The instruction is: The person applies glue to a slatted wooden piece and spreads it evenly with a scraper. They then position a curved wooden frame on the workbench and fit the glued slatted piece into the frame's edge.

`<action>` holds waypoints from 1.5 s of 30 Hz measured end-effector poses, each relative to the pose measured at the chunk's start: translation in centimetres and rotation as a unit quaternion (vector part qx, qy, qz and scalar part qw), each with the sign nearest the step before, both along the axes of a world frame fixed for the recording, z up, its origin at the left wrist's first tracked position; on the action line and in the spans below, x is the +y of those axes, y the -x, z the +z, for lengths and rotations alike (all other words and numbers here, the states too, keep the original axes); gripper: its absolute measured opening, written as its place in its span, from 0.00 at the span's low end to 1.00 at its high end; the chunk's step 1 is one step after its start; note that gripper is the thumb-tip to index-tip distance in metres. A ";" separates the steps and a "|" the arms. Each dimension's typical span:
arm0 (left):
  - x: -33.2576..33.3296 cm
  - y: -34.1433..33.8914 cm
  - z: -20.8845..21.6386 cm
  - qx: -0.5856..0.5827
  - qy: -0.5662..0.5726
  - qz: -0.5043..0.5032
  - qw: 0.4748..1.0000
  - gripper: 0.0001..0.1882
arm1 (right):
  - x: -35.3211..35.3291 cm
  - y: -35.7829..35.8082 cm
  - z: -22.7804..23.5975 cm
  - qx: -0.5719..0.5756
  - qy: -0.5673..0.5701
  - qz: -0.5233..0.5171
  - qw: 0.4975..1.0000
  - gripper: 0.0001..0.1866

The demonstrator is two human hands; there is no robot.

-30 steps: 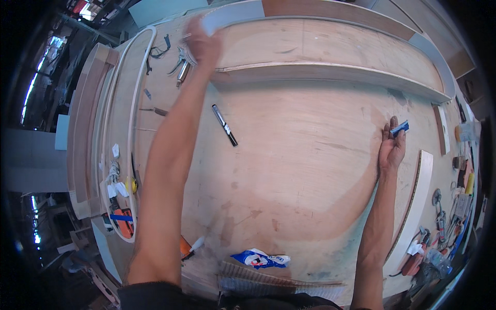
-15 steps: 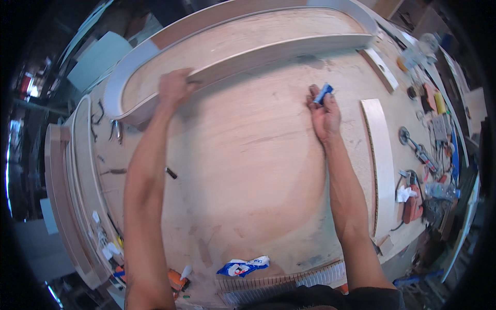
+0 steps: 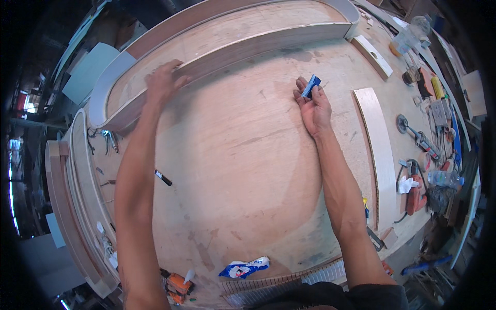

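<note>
A long curved wooden frame [image 3: 268, 40] with rounded ends stands on edge across the far side of the workbench. My left hand [image 3: 163, 85] is at its near wall, with the fingers over the top rim and the thumb apart on the near side. Those fingers are stretched out and slightly blurred. Over the bench, to the right, my right hand [image 3: 316, 112] is turned palm up. Its fingers and thumb hold a small blue block [image 3: 311, 87], whose exact kind I cannot make out.
A pale curved board [image 3: 380, 155] lies right of my right forearm, with an orange power tool [image 3: 416, 194] beyond it. A black marker [image 3: 163, 177] lies by my left forearm. A blue-and-white packet [image 3: 245, 267] and an orange tool [image 3: 178, 287] sit near the front edge.
My left hand has shifted slightly left and its fingers have spread on the rim. The right hand, still holding the blue block, appears a little further left. The whole view has shifted slightly.
</note>
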State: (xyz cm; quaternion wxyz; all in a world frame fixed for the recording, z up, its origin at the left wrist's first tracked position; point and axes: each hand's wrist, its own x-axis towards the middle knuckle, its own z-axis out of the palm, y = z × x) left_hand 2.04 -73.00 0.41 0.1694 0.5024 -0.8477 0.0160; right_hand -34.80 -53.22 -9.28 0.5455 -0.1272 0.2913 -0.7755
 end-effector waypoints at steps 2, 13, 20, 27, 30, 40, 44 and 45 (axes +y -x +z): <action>-0.7 0.9 -1.1 0.036 -0.036 0.032 0.998 0.21 | -0.3 -0.2 0.1 0.001 -0.002 0.004 1.000 0.15; -0.8 3.9 -1.6 0.020 0.011 0.039 0.999 0.18 | -0.4 0.3 -0.3 0.019 -0.011 0.002 1.000 0.18; -1.5 4.4 -2.7 0.005 0.029 0.072 0.997 0.17 | -0.2 0.3 -0.4 0.008 -0.016 0.003 1.000 0.22; -0.8 4.6 -3.4 0.100 0.042 0.046 0.993 0.13 | -0.1 -0.2 0.3 0.043 -0.039 0.012 0.998 0.25; 0.0 5.0 -3.0 0.108 0.031 0.040 0.993 0.13 | -0.1 0.1 0.2 0.050 -0.038 0.010 0.998 0.24; 1.0 4.2 -3.4 0.115 0.055 0.035 0.991 0.12 | -0.2 0.1 0.4 0.050 -0.035 0.017 0.998 0.24; 1.9 2.0 -4.0 0.099 0.070 0.037 0.992 0.17 | -0.2 0.4 -0.3 0.022 -0.020 0.020 0.999 0.20; 2.0 1.9 -4.0 0.090 0.058 0.041 0.993 0.17 | -0.2 0.1 -0.1 0.020 -0.023 0.015 0.999 0.20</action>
